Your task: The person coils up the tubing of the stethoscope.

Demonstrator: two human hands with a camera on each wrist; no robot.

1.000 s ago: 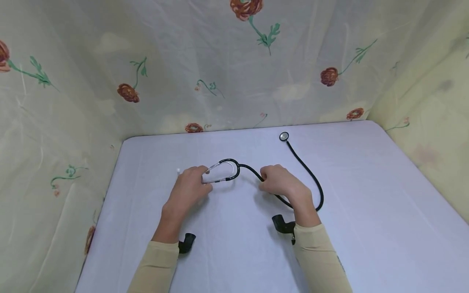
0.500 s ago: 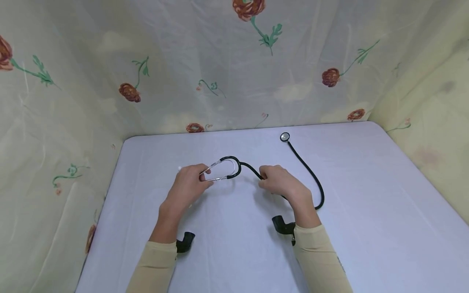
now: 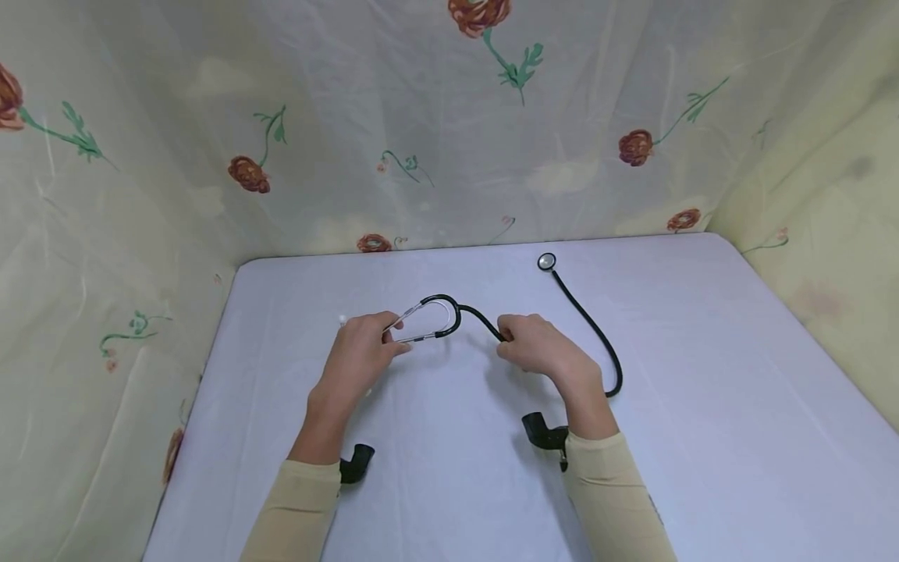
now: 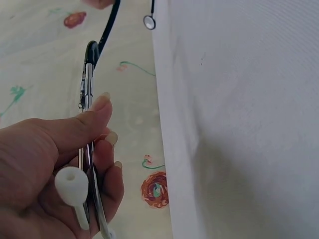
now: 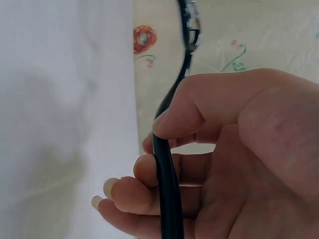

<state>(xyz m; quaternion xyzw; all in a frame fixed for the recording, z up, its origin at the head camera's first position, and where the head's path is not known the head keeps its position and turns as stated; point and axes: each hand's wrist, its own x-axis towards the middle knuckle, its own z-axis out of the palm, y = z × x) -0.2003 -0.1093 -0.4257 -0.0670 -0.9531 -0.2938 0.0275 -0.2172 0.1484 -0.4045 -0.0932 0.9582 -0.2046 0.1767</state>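
A black stethoscope (image 3: 460,307) stretches between both hands over the white-covered table. My left hand (image 3: 358,351) grips its metal ear tubes (image 4: 88,89), thumb on one side and curled fingers on the other. A white eartip (image 4: 71,185) sticks out by the palm in the left wrist view. My right hand (image 3: 537,343) pinches the black tubing (image 5: 169,189) between thumb and fingers, just past the fork. From there the tubing loops right and back to the round chest piece (image 3: 546,261), which lies near the table's far edge.
The table (image 3: 449,437) has a white cover. A floral curtain (image 3: 316,156) hangs behind it and at both sides. Black curved pieces (image 3: 544,432) show at each wrist, beside the beige sleeves (image 3: 618,492).
Both hands keep their hold on the stethoscope. The fork and ear tubes have risen slightly in the head view, and less of the tubing shows below my right hand.
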